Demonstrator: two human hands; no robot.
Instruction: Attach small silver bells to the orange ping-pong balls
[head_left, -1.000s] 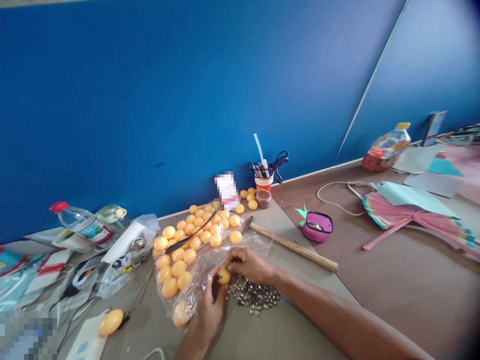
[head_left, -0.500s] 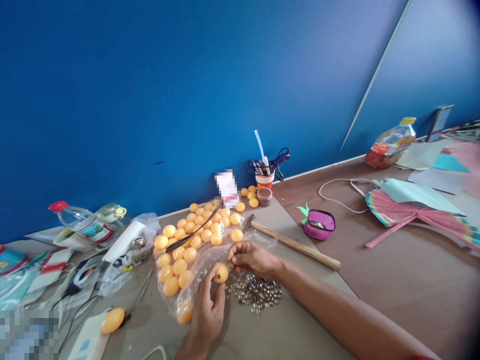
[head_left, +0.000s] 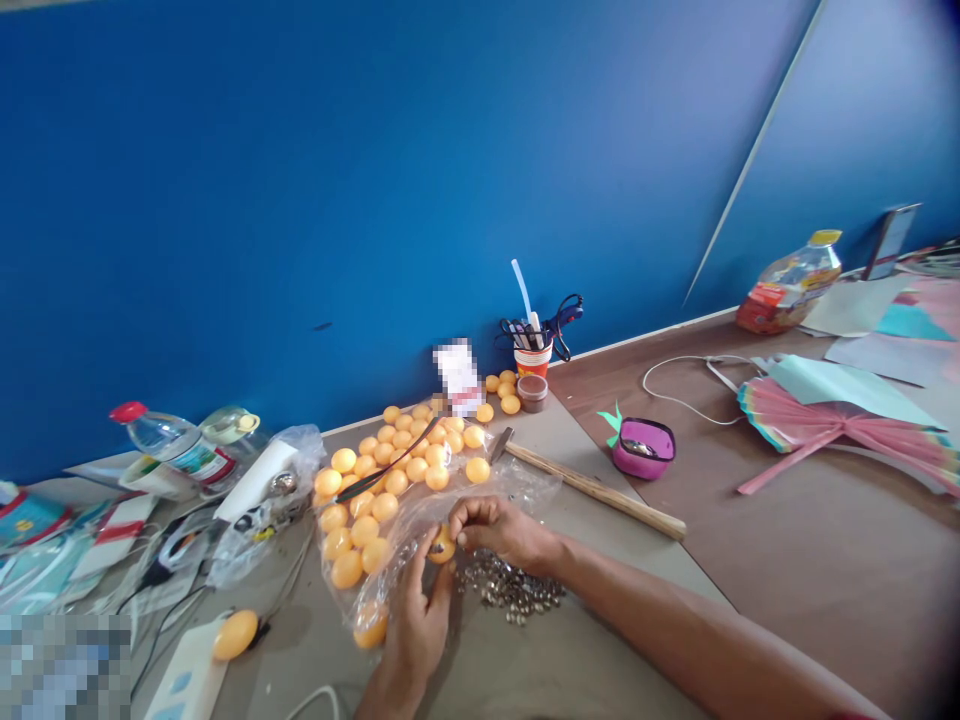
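An orange ball [head_left: 441, 546] with a small dark spot is held between the thumb and fingers of my left hand [head_left: 421, 615]. My right hand [head_left: 501, 532] is at the ball's upper right side, its thumb and fingertips pinched together; whatever lies between them is too small to make out. Beneath my right hand is a pile of small shiny metal pieces [head_left: 517, 592]. Left of my hands, a clear plastic bag [head_left: 405, 510] lies with many orange balls [head_left: 364, 530] in and on it, crossed by a dark strap [head_left: 382, 470].
A wooden-handled hammer [head_left: 600, 490] lies behind my right forearm. Farther right are a purple pouch [head_left: 643, 450], a pink fan [head_left: 840, 425] and a bottle [head_left: 791, 288]. A cup of pens [head_left: 532, 358] stands by the wall. Bottles, cables and another orange ball [head_left: 235, 635] are at left.
My right hand has moved left and slightly down, onto the side of the ball. The ball stays in my left hand, and the view has shifted slightly.
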